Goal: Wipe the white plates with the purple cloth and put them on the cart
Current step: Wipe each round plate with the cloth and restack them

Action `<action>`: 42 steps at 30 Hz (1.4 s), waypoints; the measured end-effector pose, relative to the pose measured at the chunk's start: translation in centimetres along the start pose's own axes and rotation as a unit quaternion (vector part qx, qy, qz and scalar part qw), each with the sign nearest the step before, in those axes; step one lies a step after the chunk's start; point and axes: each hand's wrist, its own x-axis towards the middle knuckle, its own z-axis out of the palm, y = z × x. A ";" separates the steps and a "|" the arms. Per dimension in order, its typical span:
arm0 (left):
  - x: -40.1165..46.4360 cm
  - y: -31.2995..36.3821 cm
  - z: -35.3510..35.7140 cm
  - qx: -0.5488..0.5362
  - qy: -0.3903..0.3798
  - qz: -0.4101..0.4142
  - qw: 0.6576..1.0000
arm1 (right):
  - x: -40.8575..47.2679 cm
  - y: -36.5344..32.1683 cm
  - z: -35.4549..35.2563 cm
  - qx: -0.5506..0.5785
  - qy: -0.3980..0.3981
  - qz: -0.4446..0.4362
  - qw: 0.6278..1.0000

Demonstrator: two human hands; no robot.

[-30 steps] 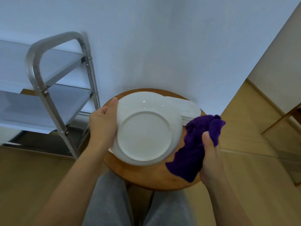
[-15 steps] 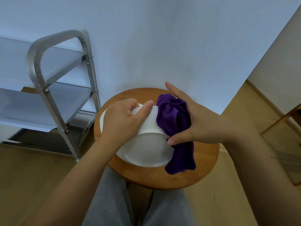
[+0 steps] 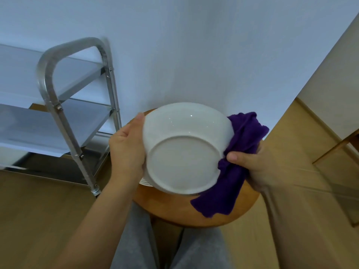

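Head view is showing the left hand (image 3: 126,150) gripping the glossy, breakable white plate (image 3: 184,148) by its rim while right hand (image 3: 258,167) fingers are pinching the soft purple cloth (image 3: 233,171) against its opposite edge.

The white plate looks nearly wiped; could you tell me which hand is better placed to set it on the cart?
Left. The left hand grips the white plate beside the cart; the right hand holds the purple cloth.

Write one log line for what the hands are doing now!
left hand: holds white plate, underside showing | right hand: grips purple cloth at plate's edge | cart: no plate visible
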 end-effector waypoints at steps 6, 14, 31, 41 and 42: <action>-0.7 -3.0 0.7 -0.106 0.109 -0.223 0.963 | -0.5 4.5 3.3 0.228 0.188 -0.002 0.955; 0.9 -0.8 -1.5 0.056 -0.143 -0.161 0.975 | 0.0 1.5 -0.8 0.152 0.117 0.054 0.980; -0.6 -1.3 1.4 -0.111 -0.026 -0.203 0.973 | -2.2 4.3 5.5 -0.046 0.384 -0.075 0.919; -6.0 -1.1 1.5 0.023 -0.017 -0.071 0.997 | -0.6 3.5 5.8 -0.246 0.369 -0.041 0.895; -6.4 -1.1 1.5 0.036 -0.021 -0.064 0.997 | -0.2 3.1 6.0 -0.277 0.352 -0.050 0.893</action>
